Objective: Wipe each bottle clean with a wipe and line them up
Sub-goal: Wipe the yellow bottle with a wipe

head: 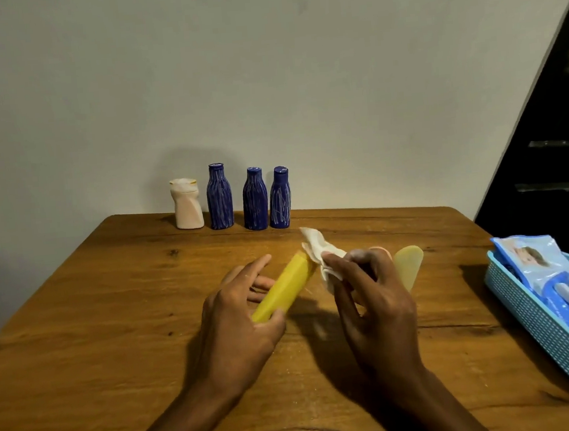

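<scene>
Wooden table (114, 333), blue basket (541, 337) (right edge), dark door (552, 143) beyond.

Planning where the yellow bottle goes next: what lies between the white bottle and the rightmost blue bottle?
Head view: two more blue bottles stand between the white bottle and the rightmost blue bottle.

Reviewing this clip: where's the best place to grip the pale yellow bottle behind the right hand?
Probably mid-body on the pale yellow bottle, coming from the right, since the right hand with the wipe hides its left side; its flat rounded end looks harder to hold.
</scene>
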